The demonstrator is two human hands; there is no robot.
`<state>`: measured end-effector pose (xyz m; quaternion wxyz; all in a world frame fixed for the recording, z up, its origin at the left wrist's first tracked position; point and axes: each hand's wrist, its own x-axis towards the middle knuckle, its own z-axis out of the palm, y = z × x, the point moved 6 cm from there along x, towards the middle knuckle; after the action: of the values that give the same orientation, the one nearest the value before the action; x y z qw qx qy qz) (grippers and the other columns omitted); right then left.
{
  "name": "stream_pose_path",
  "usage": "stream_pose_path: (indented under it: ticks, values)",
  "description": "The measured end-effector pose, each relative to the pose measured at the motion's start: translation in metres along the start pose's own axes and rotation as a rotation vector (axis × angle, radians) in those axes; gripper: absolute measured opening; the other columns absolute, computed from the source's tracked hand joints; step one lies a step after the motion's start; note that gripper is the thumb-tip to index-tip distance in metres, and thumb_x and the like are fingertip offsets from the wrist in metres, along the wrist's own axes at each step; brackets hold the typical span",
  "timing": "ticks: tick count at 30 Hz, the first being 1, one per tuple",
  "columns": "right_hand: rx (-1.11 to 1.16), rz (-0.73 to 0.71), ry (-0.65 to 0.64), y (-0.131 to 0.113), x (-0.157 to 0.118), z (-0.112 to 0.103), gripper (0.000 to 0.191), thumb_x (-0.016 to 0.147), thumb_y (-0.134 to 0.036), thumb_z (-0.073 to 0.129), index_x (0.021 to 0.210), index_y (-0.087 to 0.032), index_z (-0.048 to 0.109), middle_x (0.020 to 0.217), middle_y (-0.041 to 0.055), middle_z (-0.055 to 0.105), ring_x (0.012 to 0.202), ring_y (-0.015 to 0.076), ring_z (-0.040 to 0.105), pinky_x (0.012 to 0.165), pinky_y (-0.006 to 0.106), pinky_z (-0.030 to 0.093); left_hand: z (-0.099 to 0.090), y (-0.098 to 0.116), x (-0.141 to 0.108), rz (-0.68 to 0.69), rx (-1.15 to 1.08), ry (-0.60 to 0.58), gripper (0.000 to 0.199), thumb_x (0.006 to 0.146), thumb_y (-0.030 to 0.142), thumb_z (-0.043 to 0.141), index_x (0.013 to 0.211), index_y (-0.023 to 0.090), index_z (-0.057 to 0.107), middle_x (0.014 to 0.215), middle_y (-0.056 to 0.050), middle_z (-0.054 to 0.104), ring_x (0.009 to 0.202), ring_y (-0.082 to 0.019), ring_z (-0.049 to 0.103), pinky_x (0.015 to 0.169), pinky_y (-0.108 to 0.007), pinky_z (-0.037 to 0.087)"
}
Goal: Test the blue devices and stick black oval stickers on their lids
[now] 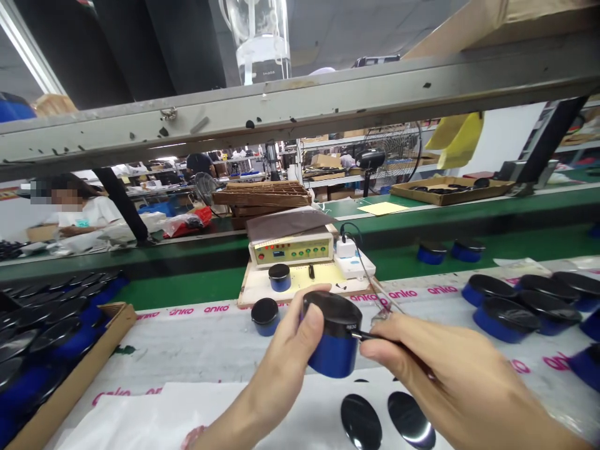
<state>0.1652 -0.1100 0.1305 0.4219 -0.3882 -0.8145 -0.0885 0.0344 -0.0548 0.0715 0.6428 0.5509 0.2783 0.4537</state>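
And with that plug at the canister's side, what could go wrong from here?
The black plug in the right hand meets the canister's side; pushed at an angle, it might strain the connection. Only the left hand grips the canister, so a slip could drop it, perhaps onto the glossy black discs on the white sheet.
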Motion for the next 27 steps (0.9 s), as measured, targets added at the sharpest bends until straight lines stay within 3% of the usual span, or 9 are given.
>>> stream_pose_path:
  ticks: [5, 8, 13, 16, 19, 22, 27]
  values:
    - [-0.15, 0.034, -0.008, 0.001, -0.012, 0.002, 0.029, 0.094, -0.029, 0.046, 0.066, -0.022, 0.052, 0.05, -0.0046, 0.049, 0.039, 0.0104, 0.047, 0.039, 0.026, 0.028, -0.005, 0.011, -0.01, 0.097, 0.39, 0.084, 0.054, 0.086, 0.054, 0.051, 0.129, 0.029, 0.032, 0.119, -0.003, 0.055, 0.111, -0.02, 0.052, 0.095, -0.03, 0.04]
    - [-0.084, 0.084, -0.017, 0.005, -0.015, 0.005, 0.025, 0.093, -0.029, 0.046, 0.071, -0.022, 0.053, 0.051, -0.0048, 0.051, 0.04, 0.0107, 0.05, 0.039, 0.025, 0.031, -0.003, 0.017, -0.014, 0.224, 0.647, 0.105, 0.061, 0.085, 0.053, 0.053, 0.133, 0.029, 0.022, 0.123, -0.006, 0.05, 0.11, -0.021, 0.052, 0.093, -0.033, 0.043]
    - [0.248, 0.223, -0.159, 0.028, -0.026, 0.029, 0.011, 0.094, -0.023, 0.042, 0.092, -0.025, 0.052, 0.074, -0.0043, 0.064, 0.061, 0.0103, 0.062, 0.052, 0.018, 0.047, 0.018, 0.033, -0.023, 0.765, 1.149, 0.117, 0.066, 0.086, 0.049, 0.053, 0.136, 0.016, 0.026, 0.122, -0.014, 0.041, 0.116, -0.025, 0.045, 0.096, -0.038, 0.044]
    - [0.32, 0.263, -0.187, 0.04, -0.04, 0.043, 0.012, 0.094, -0.019, 0.04, 0.086, -0.025, 0.047, 0.077, -0.0031, 0.061, 0.069, 0.0119, 0.063, 0.058, 0.019, 0.05, 0.036, 0.035, -0.031, 1.065, 1.383, 0.133, 0.051, 0.085, 0.029, 0.062, 0.129, 0.011, 0.044, 0.111, -0.01, 0.041, 0.114, -0.025, 0.044, 0.1, -0.039, 0.042]
    - [0.316, 0.217, -0.126, 0.042, -0.049, 0.045, 0.011, 0.092, -0.017, 0.039, 0.086, -0.024, 0.045, 0.073, -0.002, 0.058, 0.065, 0.013, 0.062, 0.055, 0.021, 0.05, 0.05, 0.038, -0.04, 1.284, 1.411, 0.126, 0.03, 0.083, 0.006, 0.059, 0.112, 0.013, 0.059, 0.101, -0.005, 0.04, 0.103, -0.015, 0.049, 0.105, -0.04, 0.041]
    - [0.284, 0.149, -0.105, 0.039, -0.051, 0.043, 0.01, 0.091, -0.015, 0.04, 0.089, -0.023, 0.045, 0.074, -0.0008, 0.058, 0.063, 0.0133, 0.06, 0.056, 0.021, 0.05, 0.059, 0.039, -0.042, 1.369, 1.475, 0.065, 0.025, 0.082, -0.003, 0.052, 0.096, 0.014, 0.064, 0.099, -0.003, 0.038, 0.087, -0.007, 0.05, 0.108, -0.038, 0.04]
    - [0.219, 0.055, -0.024, 0.037, -0.05, 0.041, 0.01, 0.093, -0.015, 0.041, 0.088, -0.023, 0.045, 0.068, -0.0014, 0.054, 0.058, 0.0133, 0.058, 0.054, 0.021, 0.049, 0.055, 0.04, -0.035, 1.322, 1.49, 0.023, 0.018, 0.082, 0.001, 0.055, 0.087, 0.015, 0.065, 0.102, -0.003, 0.041, 0.086, -0.006, 0.051, 0.107, -0.038, 0.04]
